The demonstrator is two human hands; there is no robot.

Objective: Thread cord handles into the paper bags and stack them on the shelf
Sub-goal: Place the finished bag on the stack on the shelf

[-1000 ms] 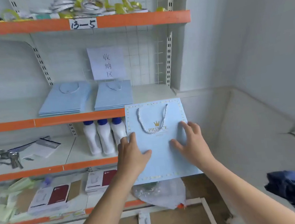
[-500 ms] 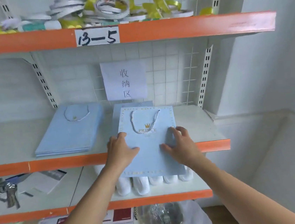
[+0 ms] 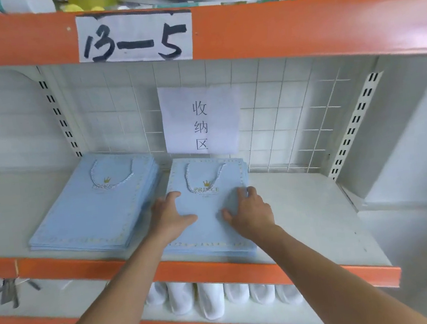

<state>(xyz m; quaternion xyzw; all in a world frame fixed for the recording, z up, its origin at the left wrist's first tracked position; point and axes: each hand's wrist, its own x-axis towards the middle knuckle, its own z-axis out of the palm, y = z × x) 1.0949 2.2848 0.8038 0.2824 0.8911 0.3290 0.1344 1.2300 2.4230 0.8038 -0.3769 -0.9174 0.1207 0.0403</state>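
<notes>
Your two hands lie on the light blue paper bag (image 3: pixel 206 205), which is flat on top of the right stack of bags (image 3: pixel 243 250) on the middle shelf (image 3: pixel 305 210). Your left hand (image 3: pixel 169 217) is on the left part of the bag, with the thumb spread to the right over the paper and the fingers reaching over the left edge. Your right hand (image 3: pixel 249 209) is on the right part, fingers bent a little at the right edge and thumb flat on the paper. Both hands press on the bag; neither one closes around it. The twisted white cord handle (image 3: pixel 203 177) lies in a loop on the bag's face, above the gold crown print. Just beside it on the left is the left stack of bags (image 3: pixel 93 210), also with a cord on top. A paper sign (image 3: pixel 200 119) hangs on the wire grid behind, and a label "13-5" (image 3: pixel 134 37) is on the orange edge of the upper shelf. White bottles (image 3: pixel 212 301) stand on the shelf below.
</notes>
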